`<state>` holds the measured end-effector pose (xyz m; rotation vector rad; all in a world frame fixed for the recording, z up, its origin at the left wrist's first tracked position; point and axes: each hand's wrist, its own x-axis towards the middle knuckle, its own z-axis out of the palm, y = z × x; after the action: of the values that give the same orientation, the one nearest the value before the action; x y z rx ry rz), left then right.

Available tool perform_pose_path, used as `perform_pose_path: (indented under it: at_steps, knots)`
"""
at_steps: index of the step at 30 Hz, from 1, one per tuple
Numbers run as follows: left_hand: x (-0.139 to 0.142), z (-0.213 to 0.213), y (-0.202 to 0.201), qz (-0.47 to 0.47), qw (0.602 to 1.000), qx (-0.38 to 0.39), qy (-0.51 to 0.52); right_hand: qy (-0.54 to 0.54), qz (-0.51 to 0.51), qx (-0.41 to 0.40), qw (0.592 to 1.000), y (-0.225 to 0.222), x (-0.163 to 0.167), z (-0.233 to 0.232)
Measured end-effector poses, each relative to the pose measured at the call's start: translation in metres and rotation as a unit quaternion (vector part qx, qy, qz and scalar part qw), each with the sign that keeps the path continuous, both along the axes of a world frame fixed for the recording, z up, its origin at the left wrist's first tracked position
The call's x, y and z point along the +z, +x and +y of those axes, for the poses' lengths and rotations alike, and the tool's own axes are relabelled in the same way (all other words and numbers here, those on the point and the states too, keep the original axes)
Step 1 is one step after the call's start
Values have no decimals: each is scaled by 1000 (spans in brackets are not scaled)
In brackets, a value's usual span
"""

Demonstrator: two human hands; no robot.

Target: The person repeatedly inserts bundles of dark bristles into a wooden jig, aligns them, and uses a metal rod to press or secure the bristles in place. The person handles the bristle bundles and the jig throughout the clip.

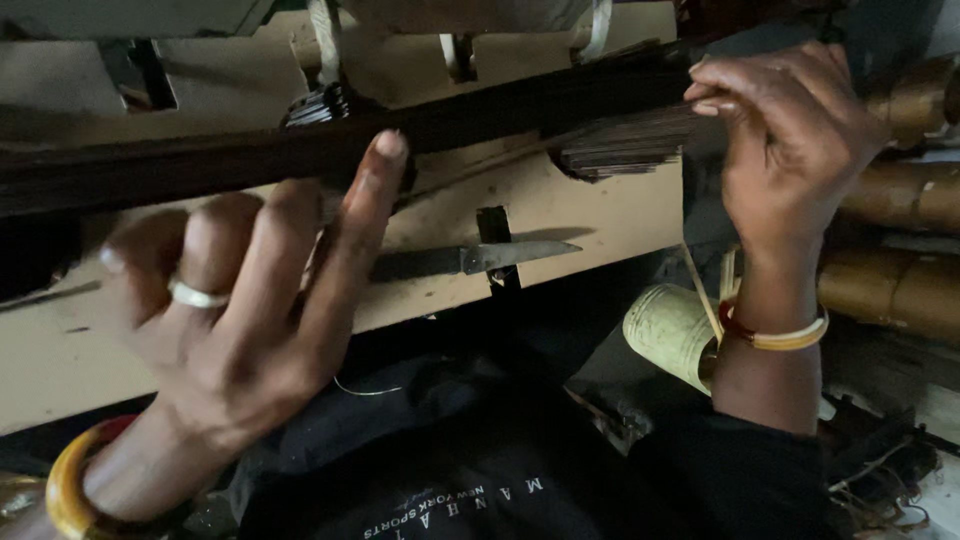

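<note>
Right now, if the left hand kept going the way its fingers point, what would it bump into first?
Probably the dark bar. The left hand points up and away, and its longest fingertip already overlaps the bar's lower edge. The hand is blurred, so whether it touches yet is unclear.

By the left hand fingertips, the bundle looks like dark, matt, fine strands. Below those fingers, the knife blade is dull grey metal on a matt, pale board. The ring is shiny metal; both bangles look glossy, smooth plastic. Beside the right hand fingers, the poles look like smooth bamboo. The shirt is matt black cloth.
</note>
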<state>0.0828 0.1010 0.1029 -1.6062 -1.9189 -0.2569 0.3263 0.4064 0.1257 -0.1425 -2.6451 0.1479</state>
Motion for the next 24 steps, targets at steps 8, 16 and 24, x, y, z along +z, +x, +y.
perform_pose_path:
  at_steps: [8,16,24]
  knots:
    - [-5,16,0,33,999,0,17,45,27,-28,998,6,-12,4]
    - [-1,25,5,62,994,-25,85,63,56,-41,996,13,-21,9]
    - [-8,18,6,24,998,-12,60,53,47,-51,996,12,-17,7]
